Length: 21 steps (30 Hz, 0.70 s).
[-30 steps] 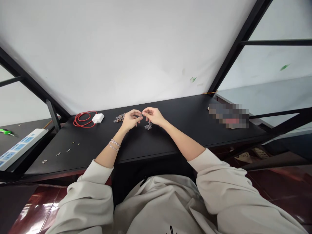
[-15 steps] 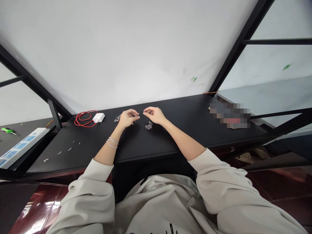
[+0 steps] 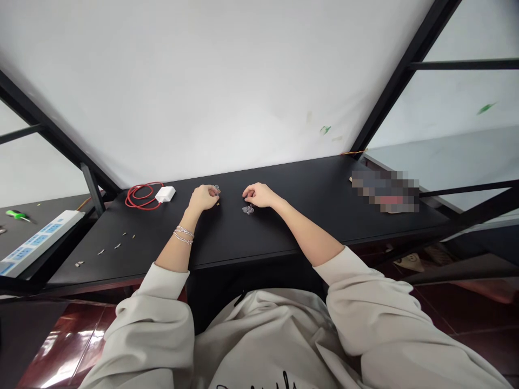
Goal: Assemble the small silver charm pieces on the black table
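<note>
On the black table [image 3: 227, 232], my left hand [image 3: 204, 197] has its fingers closed at a small clear, glittering ornament [image 3: 217, 189] that peeks out past the fingertips. A tiny gold-coloured piece [image 3: 218, 204] shows just below those fingertips; whether it touches them I cannot tell. My right hand [image 3: 260, 194] is curled with thumb and fingers together, and what they hold, if anything, is hidden. Beneath its fingertips rests a second clear ornament [image 3: 247, 209], shaped somewhat like a bow.
To the left lie a white charger [image 3: 165, 194] with a red cable [image 3: 138, 203] and several tiny metal pieces [image 3: 117, 246]. Farther left are a power strip [image 3: 40, 243] and a green screwdriver [image 3: 17, 215]. A blurred-out object [image 3: 385, 192] sits at the right.
My left hand has moved left, away from my right hand, and the left ornament now shows at its fingertips. My right hand has shifted slightly right and lower, over the other ornament.
</note>
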{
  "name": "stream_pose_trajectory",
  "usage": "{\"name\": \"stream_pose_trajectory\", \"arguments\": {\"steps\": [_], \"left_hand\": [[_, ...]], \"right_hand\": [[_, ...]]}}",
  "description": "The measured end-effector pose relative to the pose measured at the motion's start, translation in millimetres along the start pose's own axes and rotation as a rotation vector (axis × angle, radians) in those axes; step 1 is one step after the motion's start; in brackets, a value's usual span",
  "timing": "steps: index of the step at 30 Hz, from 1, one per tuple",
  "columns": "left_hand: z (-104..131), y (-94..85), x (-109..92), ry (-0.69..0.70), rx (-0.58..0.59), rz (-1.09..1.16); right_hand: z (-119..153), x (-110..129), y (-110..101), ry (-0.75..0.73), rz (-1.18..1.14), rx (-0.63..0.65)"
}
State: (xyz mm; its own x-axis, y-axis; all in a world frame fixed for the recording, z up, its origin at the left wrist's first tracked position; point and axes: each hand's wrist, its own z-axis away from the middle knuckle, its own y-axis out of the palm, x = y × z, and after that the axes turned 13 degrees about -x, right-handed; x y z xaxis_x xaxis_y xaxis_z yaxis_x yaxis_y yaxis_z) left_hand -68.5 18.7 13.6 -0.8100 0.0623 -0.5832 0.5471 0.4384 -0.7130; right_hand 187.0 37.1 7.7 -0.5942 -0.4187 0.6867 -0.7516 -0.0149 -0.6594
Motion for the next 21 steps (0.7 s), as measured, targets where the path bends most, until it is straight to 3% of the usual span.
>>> {"name": "stream_pose_trajectory", "arguments": {"steps": [7, 11, 21], "left_hand": [[4, 0.4, -5, -0.045, -0.016, -0.146], [3, -2.8, -7, -0.081, -0.039, -0.122], [-10, -26.0, 7, -0.229, -0.138, -0.052]], "right_hand": [[0, 0, 0, 0.019, -0.022, -0.010], [1, 3, -1, 0.008, -0.011, -0.018], [5, 10, -5, 0.047, -0.047, 0.017]]}}
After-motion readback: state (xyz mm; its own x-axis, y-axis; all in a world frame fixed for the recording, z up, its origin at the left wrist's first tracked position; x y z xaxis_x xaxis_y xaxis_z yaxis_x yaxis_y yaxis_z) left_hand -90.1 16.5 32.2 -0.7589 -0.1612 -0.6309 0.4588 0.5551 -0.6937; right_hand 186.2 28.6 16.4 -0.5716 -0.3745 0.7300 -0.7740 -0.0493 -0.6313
